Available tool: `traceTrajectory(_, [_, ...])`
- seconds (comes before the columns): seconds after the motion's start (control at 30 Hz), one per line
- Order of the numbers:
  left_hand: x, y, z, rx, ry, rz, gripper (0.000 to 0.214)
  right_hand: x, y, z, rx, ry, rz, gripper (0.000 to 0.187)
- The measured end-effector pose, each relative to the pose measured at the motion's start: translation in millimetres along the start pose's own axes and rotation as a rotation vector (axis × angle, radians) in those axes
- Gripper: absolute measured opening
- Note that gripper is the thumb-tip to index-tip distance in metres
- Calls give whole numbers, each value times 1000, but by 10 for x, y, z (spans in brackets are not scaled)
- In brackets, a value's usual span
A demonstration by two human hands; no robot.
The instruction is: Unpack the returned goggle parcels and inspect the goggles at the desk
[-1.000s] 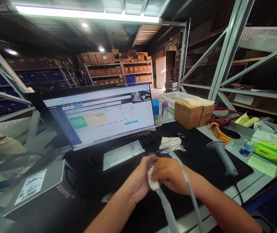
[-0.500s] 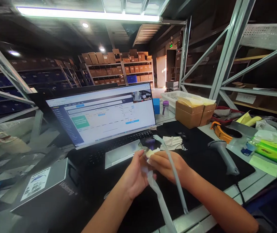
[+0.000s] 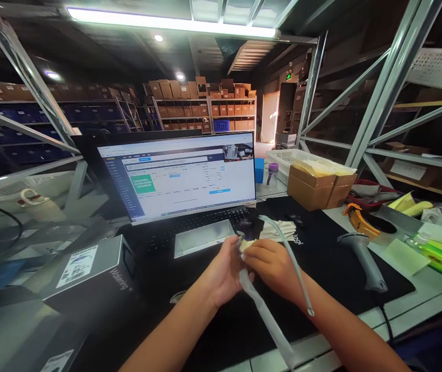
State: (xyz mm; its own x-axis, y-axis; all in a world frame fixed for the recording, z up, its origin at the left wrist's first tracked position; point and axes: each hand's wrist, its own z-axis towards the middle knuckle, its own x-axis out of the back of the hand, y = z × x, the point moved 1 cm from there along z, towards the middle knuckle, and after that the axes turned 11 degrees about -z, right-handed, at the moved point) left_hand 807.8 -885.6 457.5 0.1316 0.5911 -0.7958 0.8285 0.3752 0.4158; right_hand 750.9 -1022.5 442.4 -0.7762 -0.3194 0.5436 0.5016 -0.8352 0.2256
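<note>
My left hand (image 3: 224, 271) and my right hand (image 3: 271, 266) meet over the black desk mat (image 3: 321, 268), in front of the monitor (image 3: 178, 175). Both are closed around a small pale object (image 3: 247, 245) with a long grey strap (image 3: 267, 315) hanging from it toward me. A second thin grey strap (image 3: 292, 258) arcs over my right hand and ends at a small metal tip. What the pale object is I cannot make out.
A keyboard (image 3: 197, 225) lies under the monitor. A grey barcode scanner (image 3: 364, 258) stands right on the mat, near white gloves (image 3: 278, 227), cardboard boxes (image 3: 317, 183) and an orange tape dispenser (image 3: 358, 219). A grey labelled box (image 3: 89, 271) sits left. Warehouse shelving surrounds.
My view has shifted to the left, so things sit further right in frame. My hands lifted the object slightly toward the monitor, and the thin strap's free end has come up over my right wrist.
</note>
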Motion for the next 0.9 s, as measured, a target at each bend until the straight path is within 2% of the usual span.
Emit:
traceTrajectory(0.13, [15, 1, 26, 26, -53, -35, 37, -3, -41, -8, 71, -69, 30, 17])
traceTrajectory(0.3, [19, 5, 19, 37, -30, 0, 35, 70, 23, -6, -1, -47, 255, 20])
traceTrajectory(0.4, [0, 22, -18, -26, 17, 24, 31, 125, 89, -10, -143, 49, 309, 18])
traceTrajectory(0.47, [-16, 32, -51, -119, 36, 37, 29, 127, 155, -30, -393, 173, 355, 15])
traceTrajectory(0.5, [-20, 36, -69, -179, 38, 49, 29, 109, 199, -48, -556, 222, 428, 12])
traceTrajectory(0.57, [-20, 44, -103, -327, 17, 97, 28, 40, 307, -101, -906, 302, 709, 9])
traceTrajectory(0.63, [-6, 68, -142, -497, -36, 202, 28, -32, 431, -156, -1139, 365, 1001, 22])
traceTrajectory(0.7, [17, 123, -191, -696, -107, 369, 30, -57, 558, -202, -1220, 408, 1130, 33])
traceTrajectory(0.77, [43, 205, -255, -988, -154, 582, 30, -33, 663, -234, -1239, 428, 1161, 37])
traceTrajectory(0.83, [69, 278, -315, -1289, -179, 818, 34, 9, 723, -248, -1265, 398, 1250, 39])
traceTrajectory(0.9, [94, 311, -339, -1449, -230, 1025, 41, 57, 746, -240, -1273, 334, 1341, 40])
